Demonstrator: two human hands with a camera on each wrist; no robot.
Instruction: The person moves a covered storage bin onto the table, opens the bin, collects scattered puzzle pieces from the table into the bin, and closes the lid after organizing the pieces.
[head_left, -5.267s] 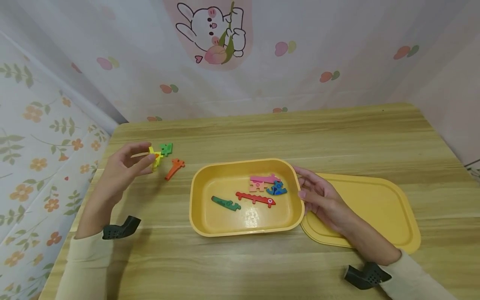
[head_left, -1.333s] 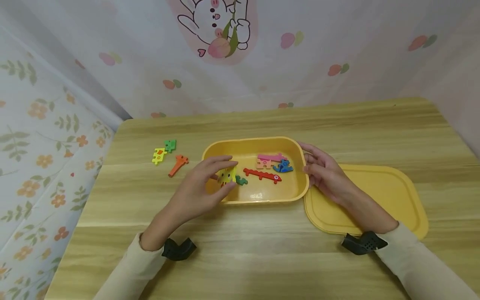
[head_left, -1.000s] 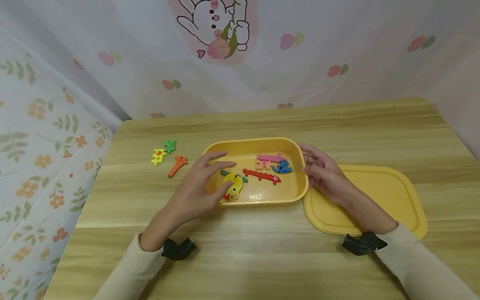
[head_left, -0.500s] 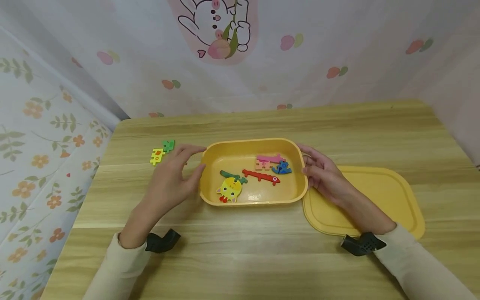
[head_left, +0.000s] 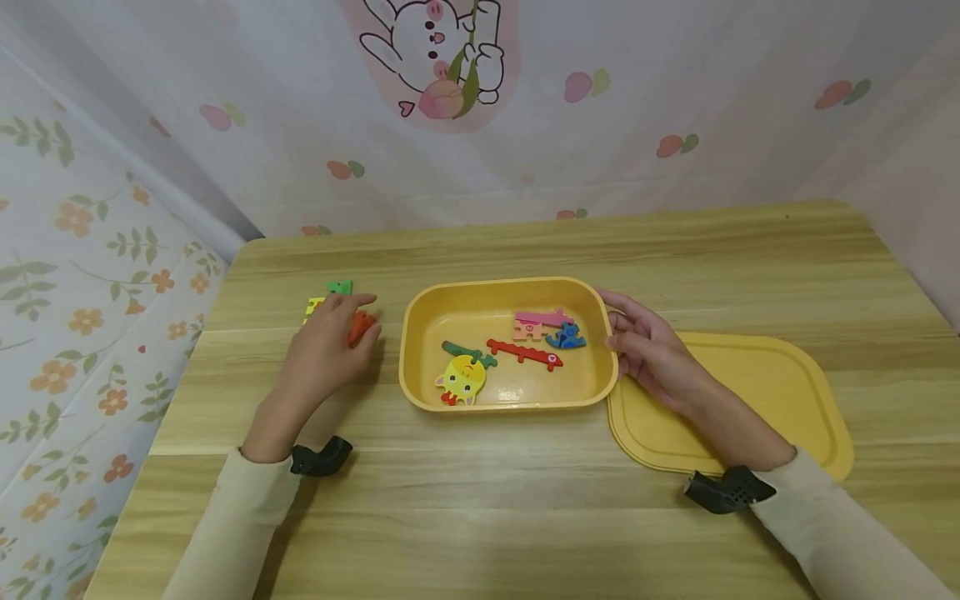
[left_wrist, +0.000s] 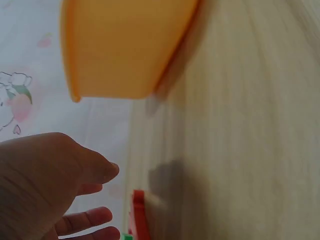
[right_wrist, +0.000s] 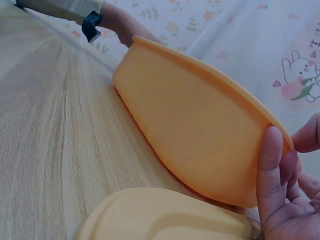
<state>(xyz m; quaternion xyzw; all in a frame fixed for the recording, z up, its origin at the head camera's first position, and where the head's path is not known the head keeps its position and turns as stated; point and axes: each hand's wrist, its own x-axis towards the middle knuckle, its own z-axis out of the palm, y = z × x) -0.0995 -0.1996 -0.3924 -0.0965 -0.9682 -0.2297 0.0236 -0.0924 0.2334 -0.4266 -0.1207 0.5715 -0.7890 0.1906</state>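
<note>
A patterned curtain [head_left: 525, 179] is hanging behind a wooden table [head_left: 487, 508]. Left of the box [head_left: 450, 318], the left hand [head_left: 324, 348] is hovering at the orange piece [head_left: 362, 327] on the table, thumb and fingers parted; a yellow piece [head_left: 311, 307] and a green piece [head_left: 341, 287] are lying near. The right hand [head_left: 649, 343] is gripping the box's right end, beside the lid [head_left: 742, 400]. Inside, a yellow head [head_left: 461, 381], a red piece [head_left: 522, 352] and a blue piece [head_left: 567, 337] are resting among others.
</note>
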